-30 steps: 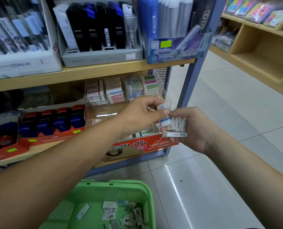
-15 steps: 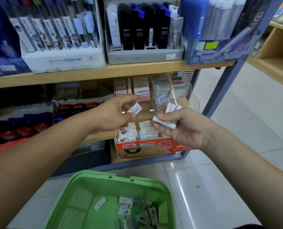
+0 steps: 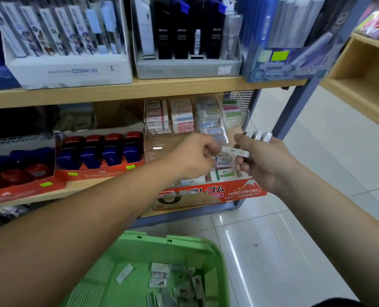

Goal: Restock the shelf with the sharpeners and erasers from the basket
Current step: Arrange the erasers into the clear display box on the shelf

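My right hand grips a small bunch of white wrapped erasers in front of the eraser display. One white eraser lies across between the hands; my left hand pinches its left end while the right thumb still rests on it. Behind the hands stands a clear acrylic organiser with stacked erasers, and an orange "HARD ERASER" box below it. The green basket sits on the floor under my arms with several loose erasers in it. Red and blue sharpeners fill orange trays at left.
The upper wooden shelf carries boxed pens and black packs. A blue metal upright ends the unit at right. Beyond lies tiled floor and another wooden shelf unit.
My left hand, which held one eraser near the organiser, has come back to the right hand and now pinches another eraser from the bunch. The view shifted slightly closer.
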